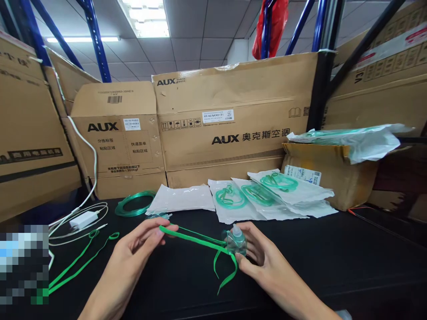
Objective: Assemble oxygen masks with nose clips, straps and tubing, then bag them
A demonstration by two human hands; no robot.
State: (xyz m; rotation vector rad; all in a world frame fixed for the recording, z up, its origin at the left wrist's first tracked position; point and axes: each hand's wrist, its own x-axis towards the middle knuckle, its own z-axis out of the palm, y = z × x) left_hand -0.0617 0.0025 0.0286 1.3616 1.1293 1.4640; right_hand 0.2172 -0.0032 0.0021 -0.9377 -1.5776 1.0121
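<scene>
My right hand [258, 251] grips a small clear-green oxygen mask [236, 242] with a pale nozzle on top. A green elastic strap [196, 240] runs from the mask to my left hand [143, 246], whose thumb and fingers pinch its looped end. The strap is stretched nearly straight between both hands, and its loose tails hang below the mask. Just behind my left fingertips, a clear plastic piece [160, 216] lies partly hidden on the black table [187, 284]. A coil of green tubing [135, 203] rests farther back on the left.
Several white pouches with green tubing [230, 200] lie at the back, beside a plain white pouch [182, 198]. A carton [330, 178] stands right, with more pouches on top. Left are a white charger [84, 220] with cable and another green strap [78, 255]. Large AUX boxes [233, 133] wall the rear.
</scene>
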